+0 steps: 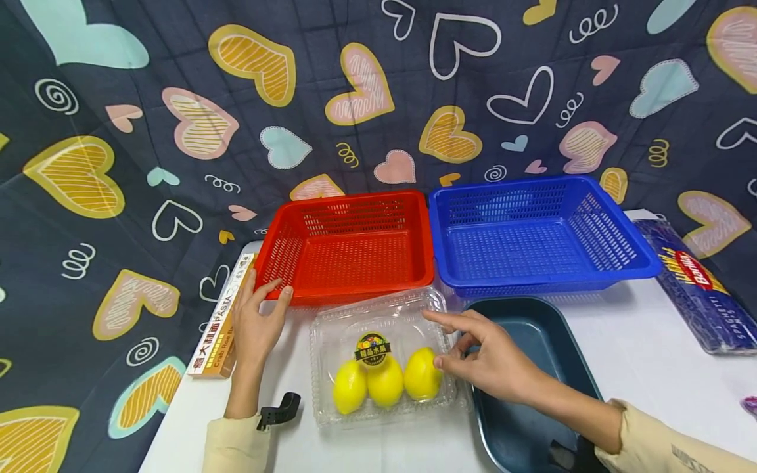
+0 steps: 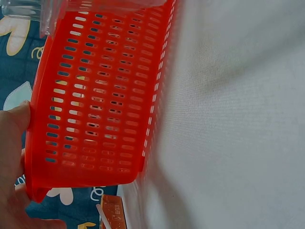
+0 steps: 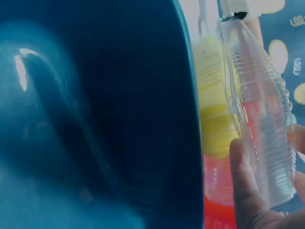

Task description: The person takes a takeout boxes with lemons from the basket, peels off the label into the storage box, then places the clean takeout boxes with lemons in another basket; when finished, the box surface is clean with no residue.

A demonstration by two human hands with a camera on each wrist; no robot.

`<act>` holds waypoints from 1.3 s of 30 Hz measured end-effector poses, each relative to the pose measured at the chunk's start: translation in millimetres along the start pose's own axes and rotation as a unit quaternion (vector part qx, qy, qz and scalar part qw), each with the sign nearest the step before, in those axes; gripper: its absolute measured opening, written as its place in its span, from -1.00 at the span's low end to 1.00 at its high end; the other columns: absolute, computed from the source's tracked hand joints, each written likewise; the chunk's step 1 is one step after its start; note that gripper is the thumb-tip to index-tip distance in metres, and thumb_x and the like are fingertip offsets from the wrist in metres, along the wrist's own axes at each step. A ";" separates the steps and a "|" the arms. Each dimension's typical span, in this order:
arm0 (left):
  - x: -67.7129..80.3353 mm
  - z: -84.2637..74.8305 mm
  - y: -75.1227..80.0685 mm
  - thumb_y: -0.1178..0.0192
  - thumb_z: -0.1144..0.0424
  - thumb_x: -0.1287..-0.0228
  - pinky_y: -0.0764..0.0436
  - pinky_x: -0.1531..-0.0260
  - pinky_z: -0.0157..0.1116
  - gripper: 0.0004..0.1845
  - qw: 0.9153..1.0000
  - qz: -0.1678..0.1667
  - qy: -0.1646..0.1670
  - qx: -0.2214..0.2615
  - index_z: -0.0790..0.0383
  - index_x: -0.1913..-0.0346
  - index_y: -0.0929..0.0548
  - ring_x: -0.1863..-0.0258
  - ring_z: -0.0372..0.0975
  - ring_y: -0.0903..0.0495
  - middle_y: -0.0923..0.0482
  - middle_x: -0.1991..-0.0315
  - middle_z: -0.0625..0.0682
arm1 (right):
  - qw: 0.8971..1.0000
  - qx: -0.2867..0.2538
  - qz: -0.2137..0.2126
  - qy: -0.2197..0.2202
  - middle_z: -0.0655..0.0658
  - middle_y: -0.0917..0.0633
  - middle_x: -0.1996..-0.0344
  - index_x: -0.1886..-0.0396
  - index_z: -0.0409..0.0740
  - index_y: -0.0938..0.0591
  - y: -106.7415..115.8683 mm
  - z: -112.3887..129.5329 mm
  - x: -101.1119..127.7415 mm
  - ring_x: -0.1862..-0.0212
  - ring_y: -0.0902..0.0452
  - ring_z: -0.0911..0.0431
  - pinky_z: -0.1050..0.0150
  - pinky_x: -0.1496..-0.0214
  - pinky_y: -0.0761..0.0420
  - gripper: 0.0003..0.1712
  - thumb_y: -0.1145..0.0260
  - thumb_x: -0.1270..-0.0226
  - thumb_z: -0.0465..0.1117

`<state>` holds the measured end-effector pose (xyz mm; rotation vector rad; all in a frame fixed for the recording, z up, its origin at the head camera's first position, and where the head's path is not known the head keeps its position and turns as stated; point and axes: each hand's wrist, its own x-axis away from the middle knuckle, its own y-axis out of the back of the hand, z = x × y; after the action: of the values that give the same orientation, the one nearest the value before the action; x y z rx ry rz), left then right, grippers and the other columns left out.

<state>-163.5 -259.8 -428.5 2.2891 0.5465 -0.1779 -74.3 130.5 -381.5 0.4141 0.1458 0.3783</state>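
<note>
Two hands (image 1: 491,355), one container (image 1: 390,315), three lemons (image 1: 385,384)

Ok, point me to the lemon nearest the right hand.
The rightmost lemon in the clear container, seen in the head view: it sits closest to the right hand, while the other two lie farther left.

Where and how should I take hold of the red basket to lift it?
Probably by the rim at its short left end, coming in from your left, thumb inside and fingers hooked outside. The red basket sits upright with its walls flaring out to that rim. The blue basket crowds its right end, and the clear container is close in front.
</note>
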 end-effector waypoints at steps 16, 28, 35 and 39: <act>0.4 -2.1 2.5 -0.27 -0.12 -0.35 -0.06 -0.47 0.36 -0.50 1.000 0.012 0.009 0.005 0.07 -0.23 -0.69 -0.60 0.16 -0.10 -0.14 -0.63 0.00 | 0.995 0.095 0.035 0.022 -0.16 -0.72 0.15 -0.26 0.02 -0.62 8.9 -7.8 -17.9 0.51 -0.50 0.21 0.36 0.43 -0.56 -0.28 -0.63 -0.07 -0.02; 0.7 -3.7 2.8 -0.24 -0.14 -0.36 -0.04 -0.47 0.38 -0.48 0.999 0.021 0.025 -0.001 0.03 -0.27 -0.66 -0.61 0.13 -0.07 -0.10 -0.64 -0.05 | 0.991 0.120 0.058 0.018 -0.10 -0.76 0.07 -0.27 0.04 -0.59 7.4 -18.0 -30.0 0.10 -0.65 0.06 0.33 0.31 -0.57 -0.26 -0.63 -0.07 0.03; 0.3 -3.4 3.3 -0.24 -0.13 -0.37 -0.01 -0.48 0.38 -0.49 1.000 0.020 0.022 0.004 0.05 -0.26 -0.67 -0.61 0.13 -0.08 -0.11 -0.64 -0.04 | 0.989 0.129 0.067 0.015 -0.11 -0.76 0.06 -0.27 0.02 -0.58 6.2 -18.7 -33.1 0.08 -0.66 0.05 0.24 0.21 -0.60 -0.24 -0.62 -0.07 0.07; 0.3 -3.8 2.5 -0.25 -0.13 -0.37 -0.04 -0.48 0.36 -0.49 1.000 0.017 0.019 -0.001 0.05 -0.25 -0.68 -0.61 0.14 -0.09 -0.12 -0.63 -0.03 | 0.989 0.132 0.070 0.005 -0.12 -0.76 0.03 -0.28 0.02 -0.57 5.1 -18.0 -33.6 0.05 -0.66 0.02 0.23 0.22 -0.62 -0.24 -0.62 -0.07 0.07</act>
<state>-162.3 -258.5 -424.3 2.3029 0.5277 -0.1175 -110.7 128.3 -393.7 0.6864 0.1771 0.5023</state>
